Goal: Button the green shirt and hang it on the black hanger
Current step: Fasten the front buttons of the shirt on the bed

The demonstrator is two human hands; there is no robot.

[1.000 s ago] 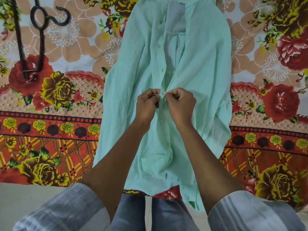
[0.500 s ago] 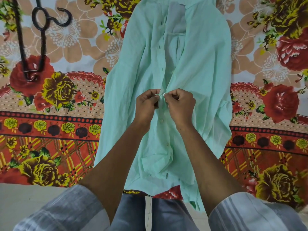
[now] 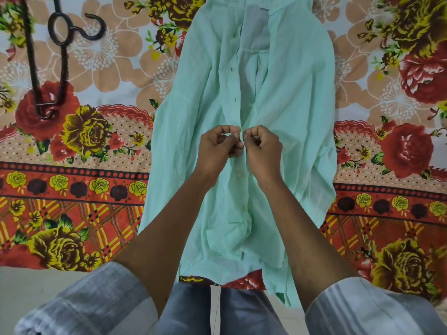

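The pale green cotton shirt [image 3: 285, 112] is spread flat, front up, on a floral bedsheet in red, orange and yellow [image 3: 96, 146], with its hem toward the person and its collar beyond the hands. Below the hands, nearer the wrists, the two front edges are seen closed, and at least two small buttons [image 3: 239, 174] appear fastened along that stretch (the lowest part is too rumpled to count). Beyond the fingertips the placket is seen gaping open up to the collar, so several buttons are judged to be left. The buttoning seems roughly half done, and the hanging has not been started: the black metal hanger with a curled hook [image 3: 58, 66] is lying on the sheet, well apart from the shirt, far out to the left of the left hand.

The left hand [image 3: 217, 147] and the right hand [image 3: 262, 148] are held knuckle to knuckle over the middle of the placket, both forearms reaching in from below. Each hand is curled with thumb and forefinger nipped on its own edge of the fabric, the two edges being drawn together between them. Whether the button here has passed through its hole cannot be told, since it is hidden by the fingers.
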